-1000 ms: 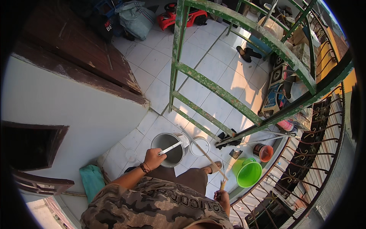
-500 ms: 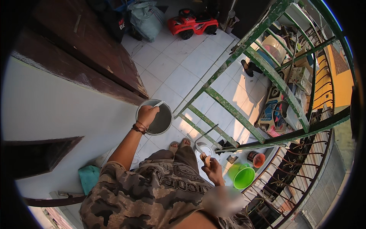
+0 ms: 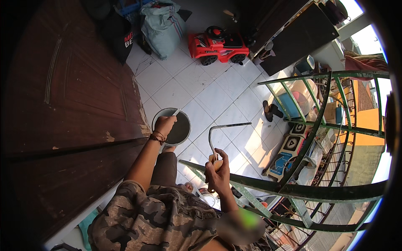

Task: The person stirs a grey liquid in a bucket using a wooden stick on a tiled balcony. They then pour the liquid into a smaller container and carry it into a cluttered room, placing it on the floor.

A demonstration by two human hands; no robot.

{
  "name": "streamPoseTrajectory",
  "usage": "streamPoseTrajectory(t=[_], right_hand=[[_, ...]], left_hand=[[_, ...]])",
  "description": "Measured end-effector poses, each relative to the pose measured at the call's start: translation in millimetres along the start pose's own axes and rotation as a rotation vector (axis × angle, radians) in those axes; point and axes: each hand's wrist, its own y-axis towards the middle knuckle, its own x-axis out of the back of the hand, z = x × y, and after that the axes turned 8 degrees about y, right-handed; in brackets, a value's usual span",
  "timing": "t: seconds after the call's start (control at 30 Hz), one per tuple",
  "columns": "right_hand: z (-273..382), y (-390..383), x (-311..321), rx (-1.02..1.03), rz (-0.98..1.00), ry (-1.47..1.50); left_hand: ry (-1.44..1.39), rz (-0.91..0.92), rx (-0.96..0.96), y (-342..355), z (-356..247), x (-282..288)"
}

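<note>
My left hand is closed on the pale handle of a round dark bucket, which hangs beside the brown door. Its inside looks grey; whether it holds anything I cannot tell. In front of my body, my right hand grips a bent metal rod by a tan, wood-like piece at its lower end. The rod rises from the fist, then bends sharply to the right. My fingers partly hide that tan piece. Close below my right hand is the rail of a green metal ladder.
A brown door fills the left side. Farther off on the tiled floor are a stuffed sack, a red ride-on toy car and dark sandals. Stored boxes line the curved railing at right. A white-topped can stands near my feet.
My view has shifted, and the ladder now appears lower and farther right. My right hand has come up with the bent rod. The bucket stays in my left hand, now beside the door.
</note>
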Motion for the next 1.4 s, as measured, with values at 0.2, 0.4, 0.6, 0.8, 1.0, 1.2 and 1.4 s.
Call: streamPoseTrajectory(t=[0.2,0.4,0.6,0.8,1.0,1.2,1.4], right_hand=[[49.9,127.1,-10.3,-0.121,-0.305,-0.178],[107.8,240.0,15.1,-0.088,-0.285,-0.32],[201.0,341.9,14.7,-0.072,-0.272,-0.232],[276.1,492.6,2.4,-0.024,-0.092,0.147],[356.2,665.8,-37.1,0.143,0.011,0.108],[404.7,816.1,-72.5,0.178,0.023,0.106],[428.7,918.7,-95.2,0.159,0.014,0.073]], left_hand=[[0.113,-0.078,0.035,106.7,-46.2,10.7],[-0.296,0.026,0.111,144.6,-153.9,65.3],[-0.258,0.051,0.099,201.4,-254.7,128.1],[-0.295,-0.043,0.126,239.2,-372.5,177.8],[-0.316,-0.058,0.012,322.6,-485.9,211.8],[-0.292,-0.041,0.037,435.2,-593.0,246.8],[-0.292,0.095,-0.07,539.2,-712.7,284.9]])
